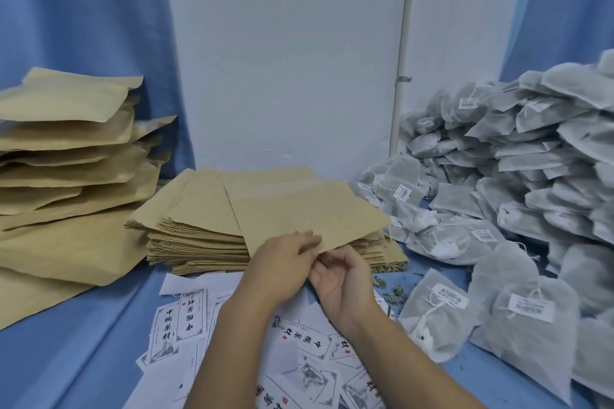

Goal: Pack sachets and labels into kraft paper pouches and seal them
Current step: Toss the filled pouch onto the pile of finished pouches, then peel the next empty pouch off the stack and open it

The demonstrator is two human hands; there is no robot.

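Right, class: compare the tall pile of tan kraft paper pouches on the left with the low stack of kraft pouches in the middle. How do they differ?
The left pile is taller, its pouches bulging and uneven; the middle stack is lower, its pouches flat and fanned. The left hand and right hand hold the middle stack's top pouch; nothing touches the left pile. Both are tan kraft paper on blue cloth.

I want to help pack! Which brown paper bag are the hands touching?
Below the white wall panel, find the neat stack of flat brown bags in the middle. The top bag is the one: it alone lies crooked, its near edge lifted off the stack, held by the left hand with the right hand just under it.
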